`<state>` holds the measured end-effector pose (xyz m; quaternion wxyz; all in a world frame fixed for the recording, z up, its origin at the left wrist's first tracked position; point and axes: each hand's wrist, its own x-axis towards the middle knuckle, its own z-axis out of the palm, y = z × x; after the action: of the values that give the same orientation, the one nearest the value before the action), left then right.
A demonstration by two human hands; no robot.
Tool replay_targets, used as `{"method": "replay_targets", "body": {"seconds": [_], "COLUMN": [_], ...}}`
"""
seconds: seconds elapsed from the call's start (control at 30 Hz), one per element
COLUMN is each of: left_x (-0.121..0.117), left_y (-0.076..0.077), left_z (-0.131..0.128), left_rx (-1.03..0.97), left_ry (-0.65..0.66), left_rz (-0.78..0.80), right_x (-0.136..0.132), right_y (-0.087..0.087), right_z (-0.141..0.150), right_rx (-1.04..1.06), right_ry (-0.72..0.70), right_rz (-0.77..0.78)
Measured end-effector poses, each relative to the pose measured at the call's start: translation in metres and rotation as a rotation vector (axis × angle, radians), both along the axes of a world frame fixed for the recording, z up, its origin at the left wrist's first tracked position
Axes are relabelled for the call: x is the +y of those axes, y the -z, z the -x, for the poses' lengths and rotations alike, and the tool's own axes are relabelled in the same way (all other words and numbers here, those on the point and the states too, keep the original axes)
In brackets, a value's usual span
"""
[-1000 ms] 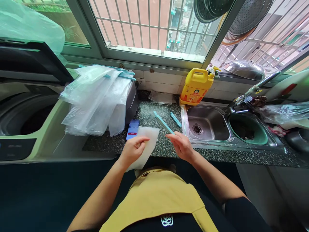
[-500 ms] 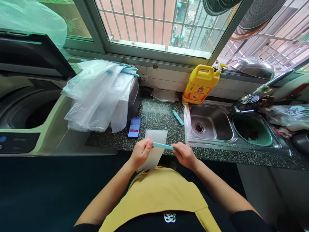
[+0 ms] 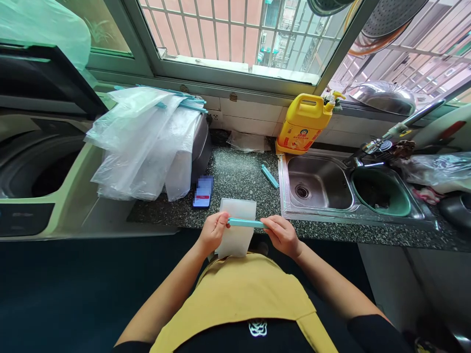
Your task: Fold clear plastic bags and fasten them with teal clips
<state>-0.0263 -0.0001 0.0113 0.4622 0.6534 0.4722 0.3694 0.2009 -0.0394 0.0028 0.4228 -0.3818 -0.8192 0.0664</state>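
A folded translucent plastic bag (image 3: 237,230) hangs over the front edge of the speckled counter (image 3: 239,176). My left hand (image 3: 212,231) is closed on the bag's left side and on the left end of a teal sealing strip (image 3: 246,223). The strip lies level across the bag. My right hand (image 3: 282,234) pinches the strip's right end. A second teal strip (image 3: 270,176) lies on the counter beside the sink.
A phone (image 3: 203,191) lies on the counter, left of the bag. Loose plastic bags (image 3: 143,142) drape over an appliance at the left. A yellow detergent jug (image 3: 303,124) stands behind the steel sink (image 3: 319,184), which holds a green basin (image 3: 382,191). A washing machine (image 3: 40,171) is far left.
My right hand lifted the teal strip off the counter and brought it across the bag. My left hand now also grips the strip's left end, and the bag has turned upright.
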Motion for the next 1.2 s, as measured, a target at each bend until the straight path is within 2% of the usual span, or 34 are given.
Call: {"method": "replay_targets", "body": {"seconds": [0.37, 0.63, 0.8, 1.03, 1.13, 1.2], "left_x": [-0.002, -0.002, -0.001, 0.002, 0.003, 0.003], "left_y": [0.001, 0.004, 0.006, 0.008, 0.008, 0.008], "left_z": [0.002, 0.003, 0.004, 0.004, 0.006, 0.007], "left_rx": [-0.010, -0.013, -0.052, -0.064, -0.064, -0.072], "left_ry": [-0.002, -0.022, -0.095, -0.140, -0.129, -0.101], "left_rz": [0.003, -0.004, 0.027, 0.070, 0.061, 0.043], "right_x": [0.000, -0.003, -0.004, 0.002, 0.003, 0.006], "right_y": [0.002, 0.010, 0.011, 0.001, 0.001, 0.001], "right_z": [0.002, 0.003, 0.003, -0.009, -0.014, -0.016], "right_rx": [0.032, 0.266, 0.468, 0.715, 0.732, 0.806], "right_ry": [-0.008, -0.006, 0.059, -0.105, -0.162, -0.119], "right_rz": [0.011, 0.116, 0.335, 0.796, 0.895, 0.887]}}
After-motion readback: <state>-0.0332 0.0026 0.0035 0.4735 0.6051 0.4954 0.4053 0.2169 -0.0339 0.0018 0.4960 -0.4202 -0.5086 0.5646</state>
